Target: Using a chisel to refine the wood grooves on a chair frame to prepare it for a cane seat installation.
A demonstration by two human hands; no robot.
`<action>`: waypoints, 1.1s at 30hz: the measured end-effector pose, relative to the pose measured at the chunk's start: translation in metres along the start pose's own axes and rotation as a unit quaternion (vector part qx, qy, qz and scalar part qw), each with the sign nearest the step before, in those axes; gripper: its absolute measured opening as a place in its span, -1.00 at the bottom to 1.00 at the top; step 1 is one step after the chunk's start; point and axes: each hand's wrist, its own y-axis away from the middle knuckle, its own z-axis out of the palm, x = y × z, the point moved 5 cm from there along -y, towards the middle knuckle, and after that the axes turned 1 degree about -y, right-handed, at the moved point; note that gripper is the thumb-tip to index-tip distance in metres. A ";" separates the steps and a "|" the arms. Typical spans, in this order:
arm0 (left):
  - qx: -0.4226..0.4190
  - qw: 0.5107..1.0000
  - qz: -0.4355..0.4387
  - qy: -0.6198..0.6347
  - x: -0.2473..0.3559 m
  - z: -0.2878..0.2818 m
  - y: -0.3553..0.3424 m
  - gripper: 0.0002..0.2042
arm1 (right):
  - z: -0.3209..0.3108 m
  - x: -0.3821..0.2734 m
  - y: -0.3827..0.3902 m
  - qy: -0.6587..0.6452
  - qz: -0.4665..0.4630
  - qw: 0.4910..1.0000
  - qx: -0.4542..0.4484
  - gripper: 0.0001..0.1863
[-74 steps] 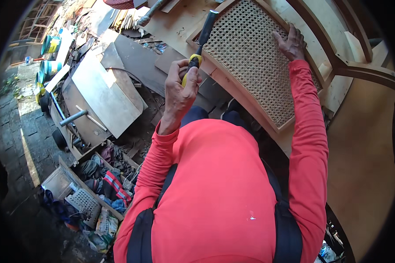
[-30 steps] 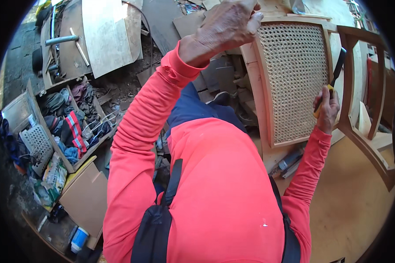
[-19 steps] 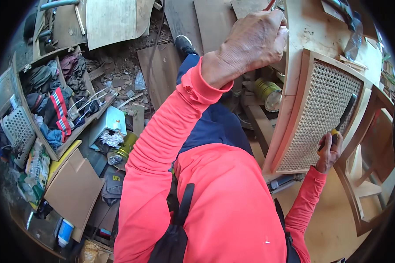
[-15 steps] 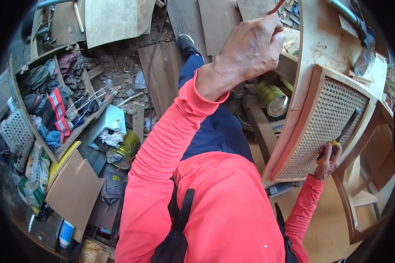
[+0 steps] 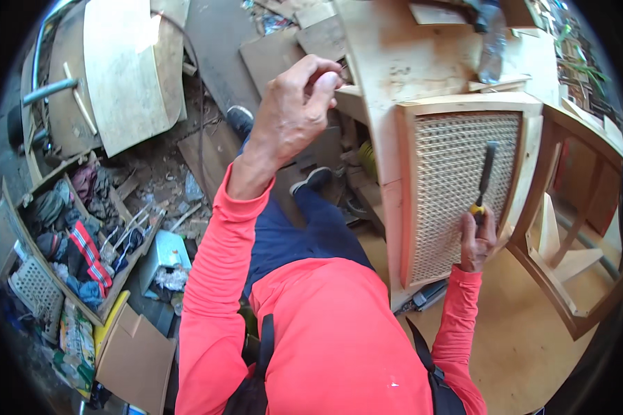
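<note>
My right hand is wrapped round the black and yellow handle of a chisel. Its dark flat blade points away from me, over a wooden-framed panel of woven cane. The panel rests on the edge of a pale wooden workbench. Raised in front of my body, to the left of the bench, is my left hand, its fingers curled and thumb pressed against them. Whatever it pinches, if anything, is hidden by the fingers.
A wooden chair-like frame stands right of the panel. A clear plastic bottle lies on the bench. On the left are an open wooden box of cloths, a cardboard box and a curved plywood sheet. Scraps litter the ground.
My view has turned right, shifting the scene leftward. My left hand has come down and left; the thin reddish piece seen by its fingers no longer shows. My right hand keeps the chisel over the panel.
</note>
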 end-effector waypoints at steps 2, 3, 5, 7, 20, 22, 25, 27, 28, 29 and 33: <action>-0.033 0.999 0.019 -0.035 0.037 0.014 -0.006 -0.79 | -0.009 -0.006 0.003 0.136 -0.096 0.986 -0.003 -0.69; -0.042 0.997 0.036 -0.047 0.057 0.021 -0.010 -0.79 | -0.008 -0.035 -0.005 0.107 -0.147 0.983 -0.035 -0.61; -0.114 0.973 0.116 -0.166 0.096 0.044 -0.016 -0.76 | -0.019 -0.051 -0.005 0.087 -0.129 0.987 -0.044 -0.61; -0.167 0.942 0.171 -0.234 0.121 0.077 -0.030 -0.74 | -0.020 -0.051 -0.004 0.072 -0.125 0.987 -0.075 -0.63; -0.412 0.716 0.215 -0.521 0.117 0.225 -0.104 -0.66 | 0.016 -0.051 -0.012 0.068 -0.160 0.983 -0.060 -0.61; -0.425 0.708 0.216 -0.522 0.115 0.230 -0.107 -0.66 | 0.018 -0.053 -0.013 0.068 -0.153 0.984 -0.065 -0.61; -0.443 0.693 0.206 -0.530 0.115 0.238 -0.111 -0.67 | 0.024 -0.051 -0.007 0.046 -0.154 0.986 -0.048 -0.60; -0.459 0.692 0.168 -0.531 0.115 0.242 -0.114 -0.67 | 0.027 -0.051 0.000 0.042 -0.142 0.988 -0.048 -0.60; -0.459 0.692 0.167 -0.531 0.115 0.245 -0.116 -0.67 | 0.029 -0.052 0.001 0.038 -0.133 0.989 -0.046 -0.59; -0.470 0.674 0.158 -0.547 0.112 0.248 -0.119 -0.67 | 0.031 -0.054 0.002 0.038 -0.133 0.989 -0.047 -0.59; -0.479 0.644 0.188 -0.566 0.125 0.267 -0.119 -0.68 | 0.030 -0.062 0.006 0.078 -0.154 0.985 0.010 -0.60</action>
